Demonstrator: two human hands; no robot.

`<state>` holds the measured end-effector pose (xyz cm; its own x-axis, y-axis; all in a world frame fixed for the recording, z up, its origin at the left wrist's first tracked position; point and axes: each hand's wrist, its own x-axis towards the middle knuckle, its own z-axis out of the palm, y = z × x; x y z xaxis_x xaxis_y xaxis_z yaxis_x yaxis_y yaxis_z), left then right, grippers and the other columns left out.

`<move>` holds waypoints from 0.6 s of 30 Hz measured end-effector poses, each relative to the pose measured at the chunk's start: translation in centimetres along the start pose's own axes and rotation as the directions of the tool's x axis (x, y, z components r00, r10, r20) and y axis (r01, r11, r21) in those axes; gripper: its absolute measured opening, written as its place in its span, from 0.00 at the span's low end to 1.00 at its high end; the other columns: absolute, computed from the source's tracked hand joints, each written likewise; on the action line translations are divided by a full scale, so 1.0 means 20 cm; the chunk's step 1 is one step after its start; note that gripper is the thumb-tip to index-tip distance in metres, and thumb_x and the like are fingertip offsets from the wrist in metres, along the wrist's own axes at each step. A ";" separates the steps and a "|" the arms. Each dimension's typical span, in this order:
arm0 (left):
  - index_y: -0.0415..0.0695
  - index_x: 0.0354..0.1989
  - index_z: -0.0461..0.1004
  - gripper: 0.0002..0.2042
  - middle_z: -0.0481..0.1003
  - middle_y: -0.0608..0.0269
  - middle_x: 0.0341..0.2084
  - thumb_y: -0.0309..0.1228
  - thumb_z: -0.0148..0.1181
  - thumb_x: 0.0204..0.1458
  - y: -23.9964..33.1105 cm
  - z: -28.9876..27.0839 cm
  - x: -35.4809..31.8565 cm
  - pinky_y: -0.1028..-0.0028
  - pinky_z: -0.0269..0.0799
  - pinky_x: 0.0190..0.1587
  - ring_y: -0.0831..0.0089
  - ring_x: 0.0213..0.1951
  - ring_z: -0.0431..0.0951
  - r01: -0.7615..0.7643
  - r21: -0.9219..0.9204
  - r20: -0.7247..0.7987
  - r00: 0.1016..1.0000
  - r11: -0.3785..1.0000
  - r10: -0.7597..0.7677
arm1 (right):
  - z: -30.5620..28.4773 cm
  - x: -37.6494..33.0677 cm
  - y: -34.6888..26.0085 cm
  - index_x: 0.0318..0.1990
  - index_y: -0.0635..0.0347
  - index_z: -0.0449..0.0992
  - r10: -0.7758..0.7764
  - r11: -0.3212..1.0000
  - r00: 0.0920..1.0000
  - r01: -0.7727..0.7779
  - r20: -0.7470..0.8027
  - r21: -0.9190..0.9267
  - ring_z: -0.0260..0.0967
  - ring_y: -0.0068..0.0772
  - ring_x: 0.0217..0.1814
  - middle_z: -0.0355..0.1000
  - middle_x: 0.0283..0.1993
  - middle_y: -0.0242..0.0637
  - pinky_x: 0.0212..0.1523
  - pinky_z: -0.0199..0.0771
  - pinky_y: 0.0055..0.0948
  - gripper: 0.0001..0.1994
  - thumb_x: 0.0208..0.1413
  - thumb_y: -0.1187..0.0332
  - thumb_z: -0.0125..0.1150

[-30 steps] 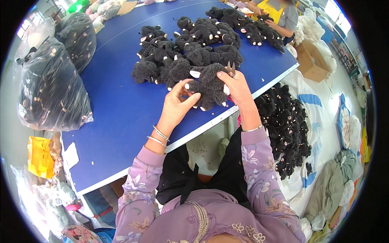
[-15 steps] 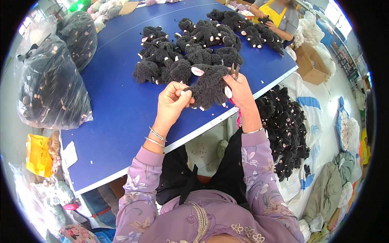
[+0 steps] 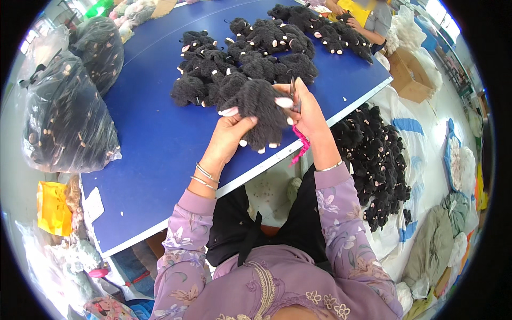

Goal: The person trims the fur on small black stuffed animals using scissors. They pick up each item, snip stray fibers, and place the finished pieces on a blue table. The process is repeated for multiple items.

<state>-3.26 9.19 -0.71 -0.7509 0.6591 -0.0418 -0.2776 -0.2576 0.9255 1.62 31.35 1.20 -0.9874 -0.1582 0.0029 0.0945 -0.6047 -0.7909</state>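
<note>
A black fluffy plush animal [image 3: 260,114] with pale pink ears and small cream feet is held up over the table's near edge. My left hand [image 3: 230,137] grips it from the left, thumb pressed into the fur. My right hand [image 3: 310,114] is at its right side, closed round small metal thread snips [image 3: 295,98] whose points stick up. Bright pink cord [image 3: 302,145] hangs below that hand. The plush hides some of the right fingers. Just beyond lies a heap of similar black plush animals [image 3: 261,40] on the blue table [image 3: 144,144].
Clear bags of black plush [image 3: 69,114] stand left of the table. More black plush lies piled on white sheeting [image 3: 376,165] at the right. Across the table, a person in a yellow apron [image 3: 354,12] handles black plush. A cardboard box [image 3: 408,74] sits at the far right.
The plush has been turned, and its ears now point differently. My left hand has shifted its grip from a limb at the edge to the body. The pink cord shows more.
</note>
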 end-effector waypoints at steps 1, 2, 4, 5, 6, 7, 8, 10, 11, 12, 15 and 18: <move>0.36 0.47 0.75 0.13 0.78 0.62 0.39 0.27 0.58 0.55 0.00 0.00 0.01 0.76 0.72 0.45 0.77 0.40 0.77 -0.020 -0.027 -0.043 0.999 0.999 0.019 | 0.03 0.00 0.00 0.50 0.67 0.73 -0.029 0.984 0.999 0.021 -0.043 -0.176 0.70 0.22 0.35 0.73 0.38 0.32 0.38 0.71 0.23 0.20 0.62 0.57 0.51; 0.36 0.47 0.75 0.13 0.78 0.62 0.40 0.26 0.58 0.55 0.00 0.00 0.02 0.76 0.72 0.45 0.77 0.40 0.77 -0.041 -0.055 -0.085 0.996 0.998 0.036 | 0.09 -0.01 -0.01 0.50 0.67 0.72 -0.057 0.937 0.994 0.023 -0.089 -0.348 0.70 0.22 0.37 0.73 0.39 0.31 0.41 0.71 0.22 0.19 0.60 0.60 0.55; 0.38 0.49 0.73 0.14 0.77 0.61 0.42 0.25 0.58 0.54 -0.01 -0.01 0.02 0.74 0.72 0.46 0.76 0.42 0.76 -0.092 -0.056 -0.106 0.991 0.994 0.085 | 0.22 -0.03 0.06 0.50 0.67 0.73 -0.209 0.746 0.967 0.060 -0.147 -0.663 0.68 0.18 0.37 0.73 0.39 0.29 0.43 0.70 0.19 0.17 0.54 0.68 0.63; 0.38 0.49 0.73 0.14 0.77 0.62 0.43 0.25 0.57 0.54 0.00 0.01 0.02 0.74 0.72 0.47 0.76 0.43 0.76 -0.125 -0.105 -0.107 0.988 0.987 0.113 | 0.16 0.00 0.12 0.43 0.65 0.75 -0.256 0.770 0.956 0.112 -0.143 -0.628 0.67 0.17 0.32 0.72 0.32 0.27 0.35 0.70 0.19 0.12 0.55 0.67 0.61; 0.39 0.50 0.72 0.14 0.76 0.62 0.43 0.25 0.57 0.54 0.00 0.01 0.02 0.73 0.72 0.47 0.75 0.43 0.76 -0.158 -0.152 -0.119 0.983 0.976 0.141 | 0.13 0.00 0.14 0.39 0.64 0.75 -0.216 0.803 0.957 0.060 -0.195 -0.593 0.64 0.16 0.27 0.69 0.28 0.26 0.29 0.66 0.18 0.10 0.56 0.67 0.60; 0.39 0.50 0.71 0.14 0.76 0.62 0.44 0.24 0.57 0.54 0.00 0.01 0.02 0.73 0.72 0.48 0.75 0.44 0.76 -0.192 -0.197 -0.132 0.977 0.961 0.168 | 0.11 0.01 0.14 0.35 0.64 0.75 -0.174 0.832 0.953 0.009 -0.246 -0.555 0.61 0.14 0.22 0.67 0.24 0.25 0.22 0.63 0.17 0.08 0.56 0.67 0.59; 0.41 0.50 0.71 0.14 0.76 0.63 0.43 0.24 0.57 0.54 0.02 -0.01 0.01 0.71 0.73 0.48 0.73 0.44 0.76 -0.201 -0.254 -0.158 0.974 0.946 0.164 | 0.13 0.01 0.10 0.29 0.63 0.73 -0.204 0.907 0.952 0.097 -0.226 -0.410 0.51 0.11 0.15 0.62 0.20 0.24 0.15 0.49 0.16 0.09 0.58 0.66 0.57; 0.41 0.49 0.71 0.13 0.76 0.64 0.41 0.25 0.57 0.54 0.05 -0.03 0.00 0.71 0.75 0.44 0.73 0.42 0.77 -0.189 -0.262 -0.198 0.970 0.946 0.139 | 0.09 0.01 0.07 0.29 0.63 0.72 -0.244 0.931 0.938 0.156 -0.245 -0.331 0.49 0.11 0.14 0.62 0.20 0.24 0.14 0.46 0.16 0.09 0.58 0.67 0.55; 0.41 0.48 0.71 0.13 0.76 0.64 0.41 0.26 0.57 0.54 0.06 -0.03 -0.01 0.72 0.76 0.42 0.73 0.41 0.77 -0.184 -0.244 -0.213 0.968 0.952 0.133 | 0.09 0.00 0.03 0.28 0.62 0.72 -0.242 0.931 0.934 0.147 -0.263 -0.335 0.48 0.11 0.14 0.62 0.19 0.24 0.14 0.45 0.16 0.09 0.58 0.67 0.55; 0.41 0.48 0.71 0.13 0.76 0.64 0.40 0.26 0.57 0.54 0.06 -0.03 -0.01 0.73 0.77 0.39 0.73 0.40 0.78 -0.176 -0.215 -0.220 0.967 0.961 0.127 | 0.08 -0.01 0.03 0.31 0.63 0.74 -0.216 0.913 0.950 0.116 -0.223 -0.391 0.54 0.12 0.17 0.65 0.22 0.25 0.16 0.51 0.16 0.10 0.58 0.64 0.57; 0.40 0.45 0.73 0.12 0.77 0.63 0.38 0.28 0.60 0.53 0.02 -0.01 0.01 0.78 0.75 0.32 0.77 0.35 0.77 -0.160 0.002 -0.175 0.972 0.987 0.158 | 0.21 -0.02 0.07 0.37 0.65 0.76 -0.145 0.756 0.937 -0.102 -0.318 -0.647 0.64 0.14 0.26 0.71 0.29 0.27 0.24 0.64 0.18 0.12 0.57 0.62 0.60; 0.41 0.46 0.74 0.15 0.77 0.66 0.37 0.27 0.64 0.50 -0.03 0.02 -0.01 0.81 0.72 0.31 0.80 0.33 0.76 -0.034 0.049 -0.198 0.979 0.998 0.043 | 0.18 -0.01 0.17 0.46 0.68 0.75 -0.203 0.848 0.972 0.116 -0.116 -0.517 0.69 0.19 0.40 0.74 0.40 0.31 0.43 0.72 0.24 0.14 0.55 0.68 0.62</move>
<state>-2.71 9.53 -1.01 -0.8660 0.4942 -0.0756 -0.2221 -0.2449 0.9437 2.53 26.55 0.67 -0.9939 0.0597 0.0925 -0.0995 -0.1274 -0.9868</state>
